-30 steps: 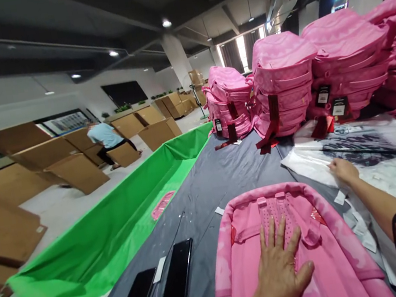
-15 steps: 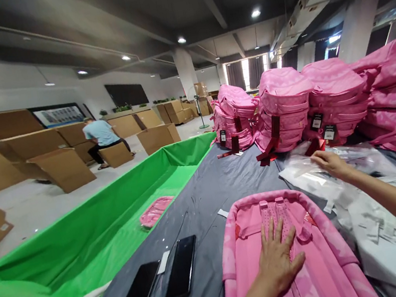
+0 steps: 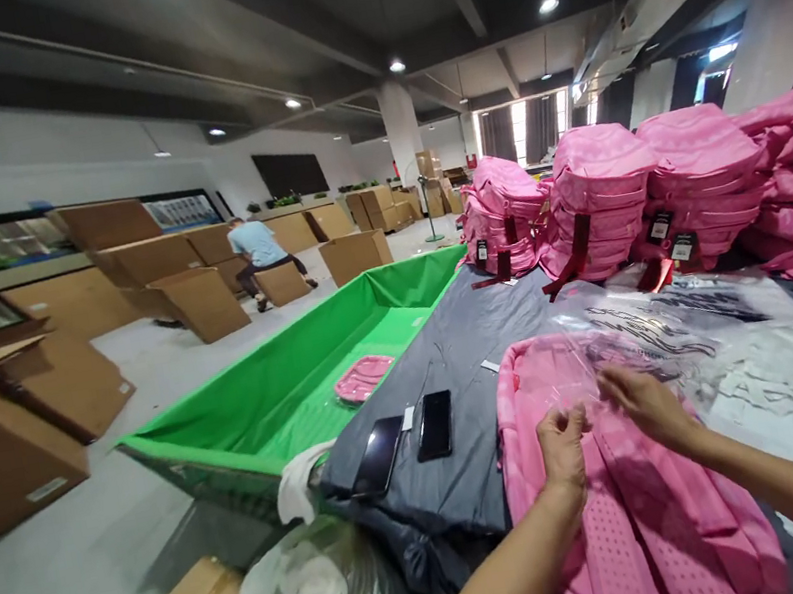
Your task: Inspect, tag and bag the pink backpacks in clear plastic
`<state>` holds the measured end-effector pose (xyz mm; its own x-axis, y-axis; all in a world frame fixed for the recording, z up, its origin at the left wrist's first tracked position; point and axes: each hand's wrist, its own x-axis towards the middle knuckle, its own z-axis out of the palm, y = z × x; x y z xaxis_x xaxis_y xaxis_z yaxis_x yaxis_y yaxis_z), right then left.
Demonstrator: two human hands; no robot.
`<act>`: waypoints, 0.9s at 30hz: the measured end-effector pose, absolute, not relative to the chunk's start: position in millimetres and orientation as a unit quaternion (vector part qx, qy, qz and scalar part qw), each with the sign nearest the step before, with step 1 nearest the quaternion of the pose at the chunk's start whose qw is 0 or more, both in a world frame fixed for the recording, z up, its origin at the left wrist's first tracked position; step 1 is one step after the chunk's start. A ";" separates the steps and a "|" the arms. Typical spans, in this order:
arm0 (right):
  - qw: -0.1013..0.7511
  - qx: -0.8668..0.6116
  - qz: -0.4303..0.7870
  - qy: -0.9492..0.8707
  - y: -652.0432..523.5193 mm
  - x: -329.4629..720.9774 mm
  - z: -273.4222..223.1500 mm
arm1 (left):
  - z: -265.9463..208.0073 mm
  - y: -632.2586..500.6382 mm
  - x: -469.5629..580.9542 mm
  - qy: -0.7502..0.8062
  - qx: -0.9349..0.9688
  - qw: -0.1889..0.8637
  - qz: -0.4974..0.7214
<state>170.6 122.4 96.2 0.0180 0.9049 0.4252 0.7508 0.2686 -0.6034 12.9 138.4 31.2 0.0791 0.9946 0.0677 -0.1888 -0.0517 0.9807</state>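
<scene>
A pink backpack (image 3: 612, 545) lies on the dark grey cloth, its padded, dotted straps facing up. Over its upper part spreads a clear plastic bag (image 3: 629, 324) with black print. My left hand (image 3: 566, 446) pinches the near edge of this bag above the backpack. Just to the right, my right hand (image 3: 643, 406) has its fingers closed on the same plastic. Part of the backpack is hidden beneath the bag and my forearms.
Stacked pink backpacks (image 3: 593, 198) line the table's far side. Left of my hands lie a phone (image 3: 434, 424) and a dark tablet-like device (image 3: 379, 457). A green-lined bin (image 3: 289, 381) borders the table, with a wrapped pink item (image 3: 365, 379) inside. A person (image 3: 257, 244) sits among cardboard boxes.
My left hand has lifted off the backpack and now pinches plastic. My right hand has brought the clear bag over the backpack. The backpack's straps now lie spread out, and my view has shifted left.
</scene>
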 end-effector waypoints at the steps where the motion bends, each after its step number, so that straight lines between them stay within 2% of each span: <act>1: 0.412 -0.615 0.121 -0.661 129.1 171.9 97.2 | 25.3 135.1 1.0 0.438 0.522 0.516 0.519; 5: 0.466 -0.632 0.113 -0.609 157.4 175.6 110.6 | 20.1 118.6 -41.1 0.486 0.604 0.392 0.495; 8: 0.462 -0.602 0.088 -0.645 157.8 157.6 117.0 | 39.1 110.0 -48.4 0.469 0.714 0.164 0.492; 10: 0.429 -0.563 0.073 -0.703 148.0 140.1 116.9 | 54.6 115.2 -44.6 0.458 0.769 0.021 0.445; 12: 0.347 -0.521 0.013 -0.779 136.5 129.8 115.2 | 65.6 129.3 -42.6 0.481 0.785 -0.024 0.390; 16: 0.152 -0.550 -0.160 -0.805 121.9 155.8 110.1 | 63.3 155.6 -58.6 0.514 0.777 -0.021 0.362; 19: 0.121 -0.653 -0.183 -0.725 111.3 211.8 101.4 | 45.9 158.0 -84.7 0.502 0.740 -0.027 0.448; 21: 0.134 -0.721 -0.152 -0.663 100.6 256.4 92.2 | 33.2 156.1 -103.0 0.507 0.702 0.006 0.500; 23: 0.176 -0.785 -0.103 -0.585 90.0 298.8 82.0 | 23.5 157.2 -117.0 0.530 0.656 0.086 0.531; 27: 0.396 -0.802 0.135 -0.427 90.0 350.9 67.7 | 17.8 181.6 -118.1 0.558 0.482 0.376 0.561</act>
